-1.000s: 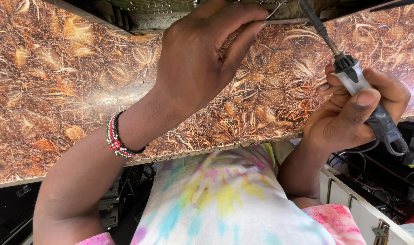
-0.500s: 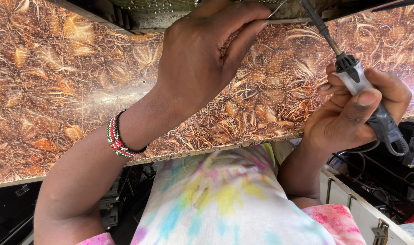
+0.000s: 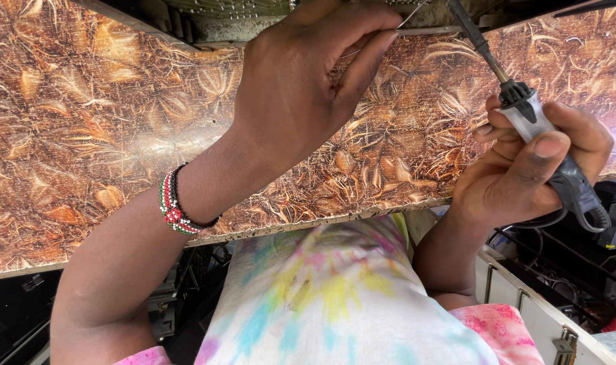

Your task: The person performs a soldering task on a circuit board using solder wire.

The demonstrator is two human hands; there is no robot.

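Solder wire (image 3: 423, 30) pinched in left hand (image 3: 301, 88), soldering iron (image 3: 524, 111) clamped in right hand (image 3: 524, 176); best kept steady, tips meeting.

An electronics repair workshop: soldering iron (image 3: 524, 115), patterned workbench (image 3: 85, 135), cables (image 3: 551, 270) beneath.

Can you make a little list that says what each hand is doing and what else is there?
left hand: pinches a thin wire near the top edge
right hand: grips a soldering iron, tip pointing up and away
worktop: brown leaf-patterned surface under both hands
bracelet: beaded, red, white, green and black, on the left wrist
clothing: pastel tie-dye, seen below the worktop
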